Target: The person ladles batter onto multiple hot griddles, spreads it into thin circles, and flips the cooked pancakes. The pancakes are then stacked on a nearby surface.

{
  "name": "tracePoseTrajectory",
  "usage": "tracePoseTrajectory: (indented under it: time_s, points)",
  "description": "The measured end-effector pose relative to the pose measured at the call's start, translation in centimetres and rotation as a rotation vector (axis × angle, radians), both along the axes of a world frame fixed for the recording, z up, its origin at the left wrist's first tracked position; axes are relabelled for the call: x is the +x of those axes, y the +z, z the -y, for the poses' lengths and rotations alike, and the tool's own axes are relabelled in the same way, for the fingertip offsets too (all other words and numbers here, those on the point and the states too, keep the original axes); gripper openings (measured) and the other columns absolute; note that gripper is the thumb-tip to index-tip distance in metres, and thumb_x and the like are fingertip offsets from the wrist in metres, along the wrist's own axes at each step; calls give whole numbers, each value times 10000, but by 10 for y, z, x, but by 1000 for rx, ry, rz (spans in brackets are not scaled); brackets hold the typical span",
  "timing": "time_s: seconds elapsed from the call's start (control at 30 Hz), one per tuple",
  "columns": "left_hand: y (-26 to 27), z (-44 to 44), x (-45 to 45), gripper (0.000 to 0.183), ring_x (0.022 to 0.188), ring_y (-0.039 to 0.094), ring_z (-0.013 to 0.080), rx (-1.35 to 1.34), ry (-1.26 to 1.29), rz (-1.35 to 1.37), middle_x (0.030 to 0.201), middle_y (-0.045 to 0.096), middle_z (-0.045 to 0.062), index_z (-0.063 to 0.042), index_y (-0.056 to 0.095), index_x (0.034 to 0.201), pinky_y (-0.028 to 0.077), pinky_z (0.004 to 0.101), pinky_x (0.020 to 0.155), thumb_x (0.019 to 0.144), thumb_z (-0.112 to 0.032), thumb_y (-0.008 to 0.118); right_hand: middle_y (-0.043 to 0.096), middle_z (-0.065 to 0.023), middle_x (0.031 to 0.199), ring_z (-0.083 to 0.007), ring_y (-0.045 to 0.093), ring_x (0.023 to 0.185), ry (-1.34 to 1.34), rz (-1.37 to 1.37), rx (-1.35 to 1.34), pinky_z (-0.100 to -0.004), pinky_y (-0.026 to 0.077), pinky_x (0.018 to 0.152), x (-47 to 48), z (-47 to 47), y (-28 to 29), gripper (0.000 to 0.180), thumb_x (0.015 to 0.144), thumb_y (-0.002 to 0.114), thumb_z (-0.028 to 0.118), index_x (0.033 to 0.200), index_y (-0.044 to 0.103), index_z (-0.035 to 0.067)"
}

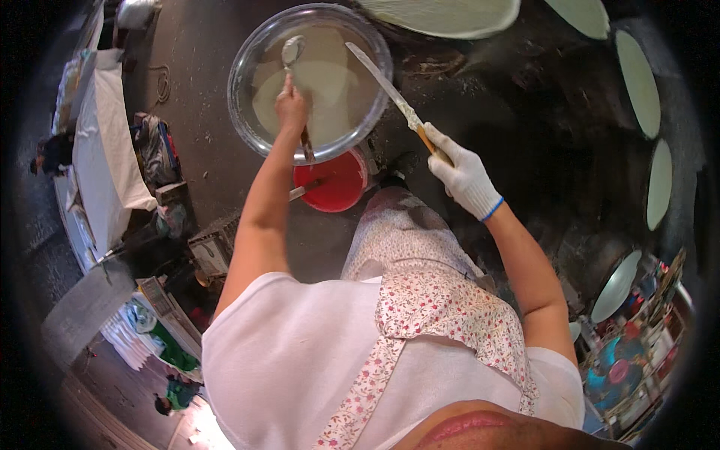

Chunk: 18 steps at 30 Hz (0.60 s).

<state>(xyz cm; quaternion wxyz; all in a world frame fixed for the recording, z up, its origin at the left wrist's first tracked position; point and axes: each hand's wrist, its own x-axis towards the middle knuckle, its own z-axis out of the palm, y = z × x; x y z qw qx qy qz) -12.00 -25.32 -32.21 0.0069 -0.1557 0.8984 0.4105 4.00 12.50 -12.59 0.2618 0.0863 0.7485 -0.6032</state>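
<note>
My bare left hand [292, 110] grips the handle of a ladle [292, 50] over a wide metal basin [238, 112] of pale, creamy batter [332, 107]. The ladle's bowl holds some of the batter. In my right hand [464, 171], covered by a white knit glove with a blue cuff edge, is the wooden handle of a long flat spatula [388, 84]. Its blade is smeared with batter and points up and left, with the tip above the basin's right side. Below the basin's near rim stands a red bucket [337, 188] with a handled tool [304, 190] leaning in it.
Round pale griddle surfaces [450, 14] curve along the top and right, including one at the right edge [638, 84]. A cloth-covered table [104, 146] stands left. A fan [616, 368] is at lower right. Two people [53, 154] appear far off at the left and lower left.
</note>
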Motion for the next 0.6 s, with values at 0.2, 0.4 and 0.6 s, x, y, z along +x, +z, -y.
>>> tracePoseTrajectory:
  time_s: [0.2,0.4,0.6]
  points:
    - [-17,10,71,450,566,609,186,148,-53,277,716,623,159,-94,581,1510,520,388,583,1069,-138,505,657,-235,1422,-280,647,1302,145,58,100,-326,463,1106,-83,43,-53,520,1000,602,197,1464,575,-34]
    - [-26,-15,61,134,524,475,101,1095,575,420,672,484,-1,-77,556,1062,455,265,482,1104,-192,501,686,-279,1331,-346,663,1274,281,-30,107,-350,484,1074,-102,101,-112,502,989,594,240,1412,613,-29]
    - [2,-66,68,242,524,407,64,2673,698,412,675,435,-13,-78,440,857,440,219,482,1075,-112,542,696,-271,1287,-395,680,1207,215,85,266,-397,516,1020,-47,96,-74,516,988,606,257,1455,604,38]
